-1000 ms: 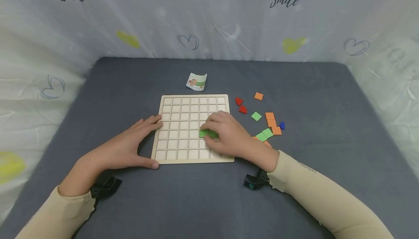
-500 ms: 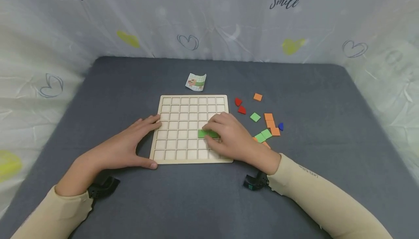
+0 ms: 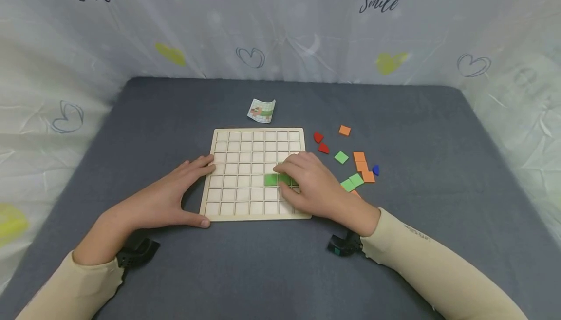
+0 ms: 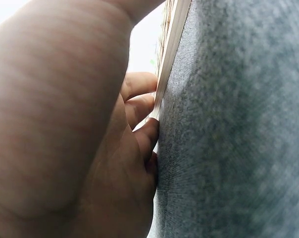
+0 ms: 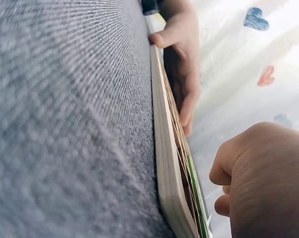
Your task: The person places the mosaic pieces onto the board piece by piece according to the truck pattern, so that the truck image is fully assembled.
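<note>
A pale wooden grid board [image 3: 243,168] lies flat on the table. My left hand [image 3: 159,200] rests at its left edge, fingers extended against the side and thumb at the near left corner. In the left wrist view, the fingertips [image 4: 142,84] touch the board's rim. Green square tiles [image 3: 271,179] sit in a row on the board's right half, partly covered by my right hand [image 3: 313,183]. This hand hovers over the row with bent fingers, thumb and forefinger apart. Nothing shows between them, though the other fingertips are hidden. The right wrist view shows a green edge [image 5: 196,191] on the board.
Right of the board lie loose tiles: red ones [image 3: 323,148], orange ones [image 3: 359,157], green ones [image 3: 341,157] and a blue one [image 3: 376,169]. A small printed pattern card [image 3: 261,111] lies beyond the board. A printed curtain [image 3: 280,28] hangs behind the grey table.
My right hand has shifted slightly to the right along the green row, uncovering more green beside its fingers. My left hand stays at the board's edge.
</note>
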